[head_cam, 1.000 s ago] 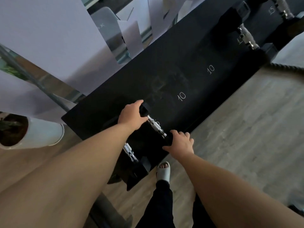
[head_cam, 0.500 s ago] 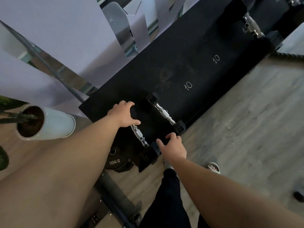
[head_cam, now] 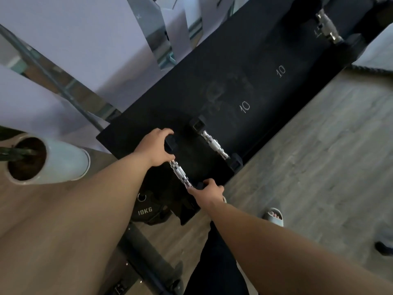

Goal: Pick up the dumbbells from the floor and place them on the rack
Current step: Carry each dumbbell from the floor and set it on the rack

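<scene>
A black rack shelf [head_cam: 244, 77] marked with "10" labels runs diagonally across the view. Two small black dumbbells with chrome handles lie at its near left end. My left hand [head_cam: 156, 149] grips the far head of the nearer dumbbell [head_cam: 180, 174]. My right hand [head_cam: 209, 191] holds its near head at the shelf's front edge. The second dumbbell [head_cam: 214, 143] rests alone just to the right, with no hand on it. A larger dumbbell [head_cam: 327, 28] sits at the far right end of the rack.
A white plant pot [head_cam: 53, 165] stands left of the rack. A black 10KG plate [head_cam: 146, 210] and a dark bar [head_cam: 148, 258] lie on the wooden floor below the shelf. A thick rope [head_cam: 372, 70] lies at the right. My sandalled foot [head_cam: 274, 216] is near the rack.
Both hands left the dumbbell they held a second ago, which now rests on the shelf, and moved left onto the neighbouring dumbbell's two heads. The view shifted left.
</scene>
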Motion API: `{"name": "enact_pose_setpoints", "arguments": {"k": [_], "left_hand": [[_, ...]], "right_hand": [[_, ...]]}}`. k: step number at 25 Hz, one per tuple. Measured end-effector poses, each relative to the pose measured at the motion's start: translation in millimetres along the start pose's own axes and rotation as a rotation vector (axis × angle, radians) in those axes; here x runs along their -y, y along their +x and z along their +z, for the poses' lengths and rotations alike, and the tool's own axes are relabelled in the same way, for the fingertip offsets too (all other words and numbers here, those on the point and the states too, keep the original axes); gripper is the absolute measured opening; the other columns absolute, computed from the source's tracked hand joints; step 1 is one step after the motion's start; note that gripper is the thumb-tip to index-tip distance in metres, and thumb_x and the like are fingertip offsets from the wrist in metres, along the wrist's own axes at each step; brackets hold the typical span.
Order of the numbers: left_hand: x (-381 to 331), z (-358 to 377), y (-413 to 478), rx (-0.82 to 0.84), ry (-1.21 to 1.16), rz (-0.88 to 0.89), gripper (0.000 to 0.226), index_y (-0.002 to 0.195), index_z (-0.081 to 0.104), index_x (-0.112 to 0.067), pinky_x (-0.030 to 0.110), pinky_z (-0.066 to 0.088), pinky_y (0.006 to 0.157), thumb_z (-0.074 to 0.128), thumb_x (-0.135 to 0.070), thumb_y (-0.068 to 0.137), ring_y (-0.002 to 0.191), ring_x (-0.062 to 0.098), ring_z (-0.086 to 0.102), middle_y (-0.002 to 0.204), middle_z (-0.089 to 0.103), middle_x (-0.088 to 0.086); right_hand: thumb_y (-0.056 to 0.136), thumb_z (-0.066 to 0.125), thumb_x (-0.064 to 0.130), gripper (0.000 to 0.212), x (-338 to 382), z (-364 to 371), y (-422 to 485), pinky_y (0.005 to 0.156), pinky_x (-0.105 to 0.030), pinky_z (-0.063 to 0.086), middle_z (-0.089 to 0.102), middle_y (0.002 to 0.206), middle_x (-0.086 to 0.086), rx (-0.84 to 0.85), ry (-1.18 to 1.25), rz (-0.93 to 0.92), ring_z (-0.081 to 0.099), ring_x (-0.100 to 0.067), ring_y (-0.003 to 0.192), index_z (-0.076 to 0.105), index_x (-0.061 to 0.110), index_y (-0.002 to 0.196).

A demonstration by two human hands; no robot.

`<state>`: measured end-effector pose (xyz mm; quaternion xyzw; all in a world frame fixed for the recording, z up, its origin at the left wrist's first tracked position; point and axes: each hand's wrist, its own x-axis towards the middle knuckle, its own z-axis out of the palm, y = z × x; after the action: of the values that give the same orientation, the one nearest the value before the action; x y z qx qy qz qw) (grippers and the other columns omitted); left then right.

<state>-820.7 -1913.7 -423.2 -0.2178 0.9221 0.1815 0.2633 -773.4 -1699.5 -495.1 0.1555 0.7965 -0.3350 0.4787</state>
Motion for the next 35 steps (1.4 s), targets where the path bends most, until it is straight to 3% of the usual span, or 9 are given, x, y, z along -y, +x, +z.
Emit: {"name": "enact_pose_setpoints", "arguments": {"k": [3, 7, 11, 13, 18, 24, 28, 31, 35], "left_hand": [[5.3, -1.7, -3.9, 0.005, -0.013, 0.012, 0.079, 0.14, 0.05, -0.034, 0.044, 0.053, 0.102, 0.092, -0.031, 0.073, 0.124, 0.025, 0.057, 0.136, 0.052, -0.001], [-2.0, -15.6, -12.6, -0.042, -0.009, 0.075, 0.075, 0.133, 0.051, -0.035, 0.045, 0.055, 0.096, 0.091, -0.039, 0.07, 0.116, 0.025, 0.055, 0.128, 0.05, -0.004], [-40.6, -43.4, -16.4, -0.11, -0.002, 0.155, 0.083, 0.141, 0.048, -0.029, 0.042, 0.051, 0.098, 0.088, -0.043, 0.07, 0.119, 0.027, 0.052, 0.133, 0.049, 0.0], [-66.3, -60.4, -12.4, -0.147, -0.012, 0.215, 0.086, 0.142, 0.047, -0.026, 0.042, 0.05, 0.099, 0.088, -0.043, 0.069, 0.12, 0.028, 0.05, 0.135, 0.047, 0.001], [-143.1, -94.6, 24.6, -0.203, -0.024, 0.299, 0.083, 0.139, 0.047, -0.025, 0.041, 0.052, 0.096, 0.09, -0.041, 0.069, 0.118, 0.026, 0.05, 0.133, 0.047, 0.003], [-249.4, -105.3, 96.3, -0.232, -0.031, 0.33, 0.086, 0.139, 0.047, -0.021, 0.036, 0.052, 0.094, 0.094, -0.034, 0.069, 0.117, 0.024, 0.052, 0.135, 0.048, 0.005], [-305.7, -102.6, 144.4, -0.221, -0.018, 0.322, 0.086, 0.142, 0.045, -0.022, 0.031, 0.048, 0.091, 0.093, -0.031, 0.071, 0.117, 0.024, 0.057, 0.138, 0.047, 0.003], [-340.8, -98.9, 181.7, -0.222, -0.004, 0.306, 0.084, 0.144, 0.043, -0.021, 0.027, 0.043, 0.085, 0.091, -0.031, 0.076, 0.114, 0.024, 0.061, 0.141, 0.046, 0.003], [-368.3, -97.3, 221.5, -0.242, -0.019, 0.275, 0.083, 0.143, 0.041, -0.02, 0.029, 0.049, 0.084, 0.091, -0.031, 0.077, 0.111, 0.026, 0.063, 0.142, 0.045, 0.005]], "right_hand": [[0.082, 0.079, 0.05, 0.073, 0.8, 2.8, 1.2, 0.082, -0.034, 0.053, 0.035, 0.144, -0.009, -0.026, 0.057, 0.047, 0.053, -0.025, 0.097, 0.047, 0.024, 0.142], [0.077, 0.082, 0.05, 0.07, 0.9, -18.7, -3.7, 0.091, -0.037, 0.058, 0.033, 0.136, -0.008, -0.049, 0.115, 0.0, 0.061, -0.023, 0.093, 0.05, 0.025, 0.134], [0.08, 0.083, 0.044, 0.065, 11.6, -68.3, -22.7, 0.074, -0.025, 0.052, 0.035, 0.135, -0.008, -0.127, 0.136, -0.071, 0.054, -0.006, 0.076, 0.052, 0.024, 0.133], [0.08, 0.084, 0.042, 0.061, 19.8, -95.0, -28.7, 0.075, -0.026, 0.052, 0.036, 0.134, -0.009, -0.187, 0.164, -0.093, 0.053, -0.005, 0.076, 0.054, 0.022, 0.129], [0.077, 0.085, 0.039, 0.057, 45.9, -166.8, -11.9, 0.089, -0.033, 0.056, 0.035, 0.131, -0.008, -0.321, 0.25, -0.13, 0.054, -0.008, 0.077, 0.054, 0.022, 0.122], [0.077, 0.085, 0.038, 0.057, 65.3, -273.3, 53.8, 0.084, -0.032, 0.055, 0.029, 0.122, -0.002, -0.368, 0.299, -0.108, 0.06, -0.016, 0.08, 0.051, 0.025, 0.121], [0.078, 0.085, 0.036, 0.055, 72.7, -327.0, 99.3, 0.088, -0.039, 0.06, 0.027, 0.121, -0.002, -0.363, 0.298, -0.088, 0.068, -0.027, 0.089, 0.049, 0.026, 0.118], [0.079, 0.084, 0.037, 0.055, 81.1, -364.4, 136.5, 0.082, -0.033, 0.058, 0.028, 0.121, -0.002, -0.378, 0.282, -0.083, 0.068, -0.027, 0.086, 0.049, 0.025, 0.119], [0.081, 0.084, 0.037, 0.056, 95.7, -400.6, 170.2, 0.075, -0.029, 0.05, 0.027, 0.119, -0.001, -0.399, 0.269, -0.103, 0.067, -0.027, 0.088, 0.05, 0.023, 0.123]]}}
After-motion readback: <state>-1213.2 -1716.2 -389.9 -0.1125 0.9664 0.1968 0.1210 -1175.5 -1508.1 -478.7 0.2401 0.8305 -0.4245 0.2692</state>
